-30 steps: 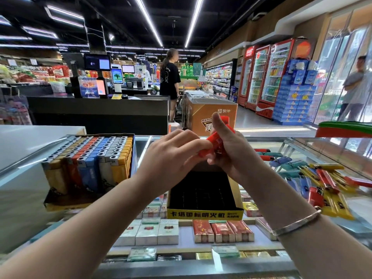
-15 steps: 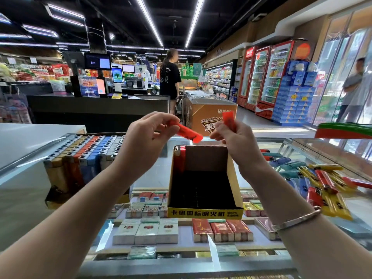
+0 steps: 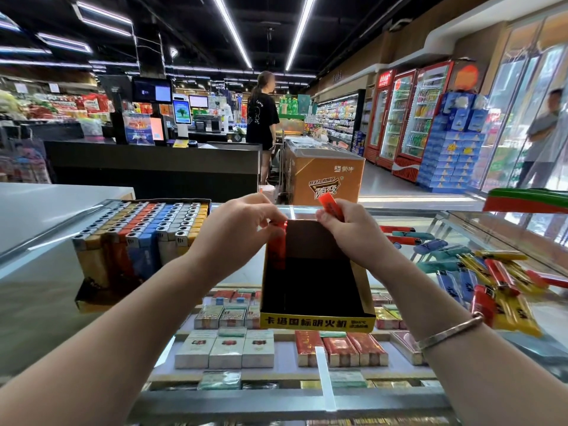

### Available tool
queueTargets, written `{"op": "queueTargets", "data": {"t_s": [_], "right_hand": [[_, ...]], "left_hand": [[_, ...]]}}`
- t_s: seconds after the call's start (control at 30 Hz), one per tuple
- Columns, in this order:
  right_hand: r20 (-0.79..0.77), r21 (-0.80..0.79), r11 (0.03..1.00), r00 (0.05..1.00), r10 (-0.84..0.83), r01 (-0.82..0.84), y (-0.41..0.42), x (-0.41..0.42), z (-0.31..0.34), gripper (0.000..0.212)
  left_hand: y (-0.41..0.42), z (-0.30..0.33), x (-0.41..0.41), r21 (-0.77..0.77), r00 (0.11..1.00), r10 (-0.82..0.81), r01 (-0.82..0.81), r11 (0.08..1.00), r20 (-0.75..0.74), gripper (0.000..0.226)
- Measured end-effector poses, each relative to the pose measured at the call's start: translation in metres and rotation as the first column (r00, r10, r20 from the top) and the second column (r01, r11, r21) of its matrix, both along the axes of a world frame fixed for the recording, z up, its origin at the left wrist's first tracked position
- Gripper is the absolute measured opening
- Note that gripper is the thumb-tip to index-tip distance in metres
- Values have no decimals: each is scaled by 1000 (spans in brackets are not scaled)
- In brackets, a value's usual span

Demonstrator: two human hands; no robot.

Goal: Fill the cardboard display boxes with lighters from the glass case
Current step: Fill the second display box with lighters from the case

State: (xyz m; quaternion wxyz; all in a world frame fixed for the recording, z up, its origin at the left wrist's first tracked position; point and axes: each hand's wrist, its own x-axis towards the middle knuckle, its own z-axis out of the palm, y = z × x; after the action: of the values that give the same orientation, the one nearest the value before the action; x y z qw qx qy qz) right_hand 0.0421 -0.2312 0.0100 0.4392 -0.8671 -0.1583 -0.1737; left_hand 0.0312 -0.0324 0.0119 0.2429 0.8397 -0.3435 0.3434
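A black and yellow cardboard display box (image 3: 316, 322) stands on the glass case (image 3: 46, 290), almost empty. My left hand (image 3: 242, 229) pinches a red lighter (image 3: 278, 250) upright at the box's back left corner. My right hand (image 3: 347, 229) grips another red lighter (image 3: 329, 206) above the box's back edge. A second display box (image 3: 141, 238) to the left is packed with several yellow, red, blue and white lighters. Loose lighters (image 3: 485, 281) in several colours lie on the glass to the right.
Cigarette packs (image 3: 224, 348) fill the shelf under the glass. A white counter (image 3: 46, 204) lies at the far left. Beyond stand a checkout desk (image 3: 153, 167), an orange freezer chest (image 3: 325, 179), a person in black (image 3: 261, 118) and drink fridges (image 3: 412, 118).
My hands parted, each with one red lighter. My left hand dropped down and set its lighter upright in the box's back left corner. My right hand stayed raised.
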Motion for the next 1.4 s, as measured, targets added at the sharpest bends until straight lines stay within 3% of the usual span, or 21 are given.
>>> {"op": "queueTargets", "data": {"t_s": [0.17,0.33,0.47,0.73,0.87,1.0,1.1,1.17,1.27,1.33,1.4], "right_hand": [[-2,-6,1000,1000,0,0,0,2,-1,21],[-10,-2,1000,1000,2,-2,0,1,0,18],[4,64,998,1000,-24,24,1,0,1,30],[-10,402,915,1000,18,-12,0,-10,18,46],[8,475,880,1000,23,-24,-4,-15,28,37],[-33,591,791,975,220,-159,-4,-20,28,4],[-58,653,727,942,329,-213,-1,-21,24,20],[-68,714,660,916,396,-233,0,-20,23,22],[-54,763,586,877,477,-272,0,-19,23,21],[-45,765,567,854,519,-305,0,-19,23,22],[-39,749,575,844,535,-329,1,-19,22,20]], "left_hand": [[-5,-5,2,139,999,31,-35,990,31,15],[-2,-3,6,22,988,27,-24,999,-150,18],[1,-3,8,-24,965,18,-25,999,-262,25],[0,0,1,56,979,96,-87,995,-181,16],[-5,-2,-6,28,994,101,-100,995,-37,23],[-14,-1,-12,-59,993,22,-15,998,112,33],[-17,0,-12,-12,980,-22,25,1000,200,45],[-17,-1,-13,-26,993,-63,66,997,99,53],[-19,-2,-14,-201,973,-165,131,971,-161,45],[-18,-1,-12,-341,937,-261,173,924,-231,29],[-17,2,-11,-452,911,-337,203,869,-239,27]]}}
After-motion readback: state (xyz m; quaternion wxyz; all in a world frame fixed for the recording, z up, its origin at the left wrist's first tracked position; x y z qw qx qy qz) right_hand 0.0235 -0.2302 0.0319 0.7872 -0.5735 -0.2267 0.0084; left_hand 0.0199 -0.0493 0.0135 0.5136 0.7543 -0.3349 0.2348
